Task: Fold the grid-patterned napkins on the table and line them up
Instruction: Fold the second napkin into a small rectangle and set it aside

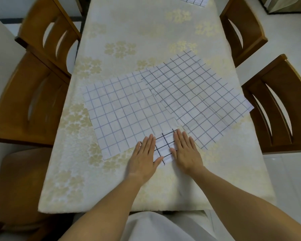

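Our left hand (143,156) and right hand (185,153) press flat, fingers straight, on a folded napkin (163,146) at the worktop's (94,181) near edge, while the left open napkin (125,115) and right open napkin (202,98) just beyond await folding.

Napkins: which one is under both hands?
The small folded napkin, darker grid, nearest the person; left hand and right hand press it. Large left napkin and large right napkin lie unfolded.

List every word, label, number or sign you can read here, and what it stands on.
None can be read.
The unfolded napkins, the small folded napkin and the napkin at the far edge bear only grid lines.
The tablecloth bears only a flower pattern.
The chairs are plain wood.
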### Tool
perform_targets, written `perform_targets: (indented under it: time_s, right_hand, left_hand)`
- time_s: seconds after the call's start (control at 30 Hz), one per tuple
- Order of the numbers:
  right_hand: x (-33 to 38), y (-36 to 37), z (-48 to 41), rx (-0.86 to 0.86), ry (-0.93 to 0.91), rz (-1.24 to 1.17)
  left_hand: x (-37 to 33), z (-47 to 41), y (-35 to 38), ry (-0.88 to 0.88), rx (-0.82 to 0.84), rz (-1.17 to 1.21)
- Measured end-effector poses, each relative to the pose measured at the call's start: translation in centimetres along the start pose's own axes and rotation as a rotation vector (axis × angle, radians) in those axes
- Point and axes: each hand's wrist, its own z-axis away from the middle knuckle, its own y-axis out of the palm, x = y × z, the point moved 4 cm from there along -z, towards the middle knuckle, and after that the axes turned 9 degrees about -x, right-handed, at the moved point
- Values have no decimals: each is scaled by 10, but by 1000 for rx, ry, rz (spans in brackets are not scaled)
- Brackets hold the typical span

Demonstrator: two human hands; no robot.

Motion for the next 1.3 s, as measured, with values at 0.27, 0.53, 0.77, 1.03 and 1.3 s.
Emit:
perform_targets:
  time_s: [0.27, 0.53, 0.77, 1.03, 1.3]
  right_hand:
    - [10, -24, -20, -193, 302, -237]
    - [-12, -64, -4, -274, 507, -725]
    - [-15, -118, 32, -331, 537, -909]
    - [-33, -200, 57, -664, 628, -1034]
    - [-62, -264, 70, -928, 627, -1055]
  left_hand:
    - [0, -34, -33, -113, -221, 238]
    - [-3, -42, -79, -98, -141, 714]
    - [-21, -44, -131, -46, -87, 991]
    - [-73, -68, -189, -84, -128, 1329]
    - [-133, -70, -219, -30, -69, 1339]
